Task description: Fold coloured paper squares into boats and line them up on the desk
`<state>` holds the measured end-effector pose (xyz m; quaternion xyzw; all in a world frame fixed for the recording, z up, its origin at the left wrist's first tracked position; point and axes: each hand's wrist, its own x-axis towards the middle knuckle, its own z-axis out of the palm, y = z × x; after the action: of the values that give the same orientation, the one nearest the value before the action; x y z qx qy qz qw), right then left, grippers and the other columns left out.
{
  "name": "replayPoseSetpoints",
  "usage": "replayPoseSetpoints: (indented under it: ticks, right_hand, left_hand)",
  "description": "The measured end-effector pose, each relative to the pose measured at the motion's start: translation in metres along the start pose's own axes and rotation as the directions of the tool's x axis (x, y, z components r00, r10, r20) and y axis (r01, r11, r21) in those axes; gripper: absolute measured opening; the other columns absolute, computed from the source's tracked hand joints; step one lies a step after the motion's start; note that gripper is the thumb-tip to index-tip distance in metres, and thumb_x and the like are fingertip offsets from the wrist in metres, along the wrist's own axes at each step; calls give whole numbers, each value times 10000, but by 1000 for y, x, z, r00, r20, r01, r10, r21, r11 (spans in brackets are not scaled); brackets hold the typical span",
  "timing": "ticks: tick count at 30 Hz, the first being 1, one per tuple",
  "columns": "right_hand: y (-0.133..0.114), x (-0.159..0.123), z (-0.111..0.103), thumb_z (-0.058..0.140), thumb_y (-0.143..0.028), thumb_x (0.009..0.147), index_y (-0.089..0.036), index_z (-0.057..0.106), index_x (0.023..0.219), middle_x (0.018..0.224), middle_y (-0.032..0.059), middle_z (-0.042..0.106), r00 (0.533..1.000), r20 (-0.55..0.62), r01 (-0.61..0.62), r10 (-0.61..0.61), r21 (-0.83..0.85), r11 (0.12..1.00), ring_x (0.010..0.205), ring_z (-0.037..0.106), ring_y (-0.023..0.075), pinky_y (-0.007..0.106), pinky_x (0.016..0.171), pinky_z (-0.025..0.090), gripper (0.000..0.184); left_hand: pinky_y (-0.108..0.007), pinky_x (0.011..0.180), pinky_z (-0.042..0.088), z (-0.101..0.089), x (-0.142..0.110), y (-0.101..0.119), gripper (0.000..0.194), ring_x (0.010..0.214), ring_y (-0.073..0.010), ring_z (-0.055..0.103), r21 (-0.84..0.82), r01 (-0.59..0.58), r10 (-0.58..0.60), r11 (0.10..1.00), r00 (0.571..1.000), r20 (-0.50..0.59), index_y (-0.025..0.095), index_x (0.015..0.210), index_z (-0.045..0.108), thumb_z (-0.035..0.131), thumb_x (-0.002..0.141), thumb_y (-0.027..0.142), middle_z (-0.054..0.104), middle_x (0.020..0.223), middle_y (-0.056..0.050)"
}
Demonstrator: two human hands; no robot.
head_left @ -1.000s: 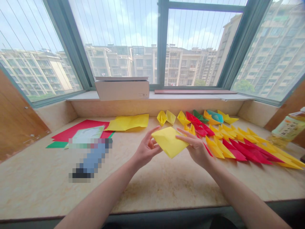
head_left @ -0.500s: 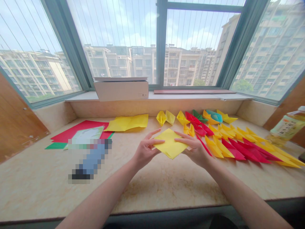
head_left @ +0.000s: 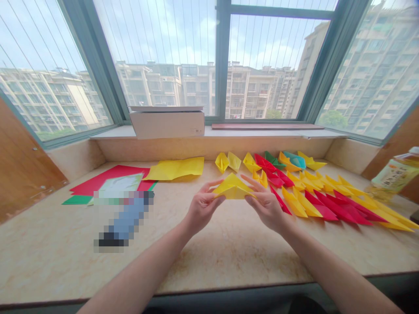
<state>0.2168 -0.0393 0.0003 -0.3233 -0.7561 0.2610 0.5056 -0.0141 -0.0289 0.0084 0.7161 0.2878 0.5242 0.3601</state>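
Observation:
A piece of yellow folded paper (head_left: 233, 187) is held up between both hands above the counter, its outline now a low triangle with the peak at the top. My left hand (head_left: 204, 205) pinches its left corner, thumb on the near face and fingers behind. At the right corner, my right hand (head_left: 266, 204) grips in the same way. Just beyond and right of the hands stand folded paper boats, among them a small yellow one (head_left: 260, 178) and a red one (head_left: 280, 201) partly behind my right hand.
Rows of yellow and red paper boats (head_left: 340, 207) cover the counter's right side, near a plastic bottle (head_left: 396, 172). To the left lie yellow sheets (head_left: 176, 169), red sheets (head_left: 98, 179) and a blurred-out object (head_left: 126, 220). A white box (head_left: 167, 124) rests on the sill.
The yellow paper has gone from a diamond outline to a triangle, its lower point no longer showing. Both thumbs have come down to the lower corners.

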Motion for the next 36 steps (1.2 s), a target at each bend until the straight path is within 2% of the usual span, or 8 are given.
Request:
replayPoseSetpoints:
  ticks: [9, 12, 16, 21, 25, 28, 31, 36]
  right_hand:
    - [-6, 0, 9, 608, -479, 947, -266, 769, 1043, 1396, 89, 594, 993, -91, -59, 77, 194, 979, 1276, 560, 292, 420, 1042, 462, 285]
    - [-4, 0, 5, 585, -466, 964, -239, 784, 935, 1372, 95, 608, 997, -50, -58, 67, 155, 986, 1300, 529, 294, 404, 1045, 450, 304]
    - [-2, 1, 0, 583, -449, 971, -209, 773, 859, 1356, 104, 611, 998, -22, -65, 67, 88, 994, 1303, 515, 293, 396, 1027, 449, 325]
    - [-1, 1, 2, 593, -439, 964, -190, 761, 738, 1370, 109, 592, 995, -15, -99, 101, 100, 990, 1222, 575, 292, 396, 991, 477, 376]
    - [3, -1, 9, 644, -421, 933, -222, 788, 996, 1315, 105, 637, 984, -40, -162, 172, 184, 970, 1155, 619, 273, 382, 945, 518, 254]
    - [4, -1, 14, 700, -410, 893, -274, 588, 1374, 1255, 89, 683, 963, -99, -210, 252, 316, 925, 1056, 673, 238, 356, 869, 565, 513]
    - [4, -1, 15, 719, -403, 879, -284, 403, 1509, 1201, 85, 716, 956, -101, -218, 275, 384, 897, 1009, 699, 223, 356, 871, 578, 715]
    - [10, -8, 17, 720, -394, 883, -279, 381, 1521, 1153, 81, 741, 967, -11, -239, 254, 296, 925, 1041, 698, 244, 430, 955, 554, 731]
  left_hand:
    - [-379, 955, 529, 1, 2, 3, 216, 1178, -281, 616, 34, -4, 6, 999, 998, -61, 176, 804, 787, 705, 865, 366, 625, 1273, -147]
    - [-350, 875, 557, 3, -1, -1, 236, 1179, -283, 606, -31, 32, -34, 999, 998, -57, 184, 969, 747, 726, 845, 383, 585, 1330, -143]
    - [-368, 936, 523, 6, -5, -6, 557, 1231, -300, 580, -151, 93, -85, 984, 995, 59, 216, 1364, 529, 703, 867, 396, 513, 1450, -157]
    - [-407, 983, 480, 9, -3, -12, 812, 1146, -283, 649, -296, 200, -177, 934, 979, 101, 175, 1548, 232, 664, 903, 415, 646, 1307, -188]
    - [-363, 917, 512, 9, 1, -13, 700, 1021, -255, 703, -331, 266, -260, 905, 964, 63, 135, 1446, 434, 711, 864, 409, 746, 1116, -135]
    - [-339, 904, 525, 8, 2, -11, 438, 1018, -250, 702, -306, 238, -244, 922, 970, 20, 118, 1162, 654, 723, 845, 412, 753, 1096, -122]
    - [-310, 837, 542, 7, -1, -9, 348, 943, -227, 715, -250, 237, -236, 939, 971, 35, 124, 1048, 676, 724, 844, 403, 760, 1035, -103]
    - [-226, 620, 518, 8, -6, -6, 417, 760, -176, 709, -127, 265, -246, 956, 958, 147, 137, 1083, 607, 761, 807, 409, 733, 878, -57]
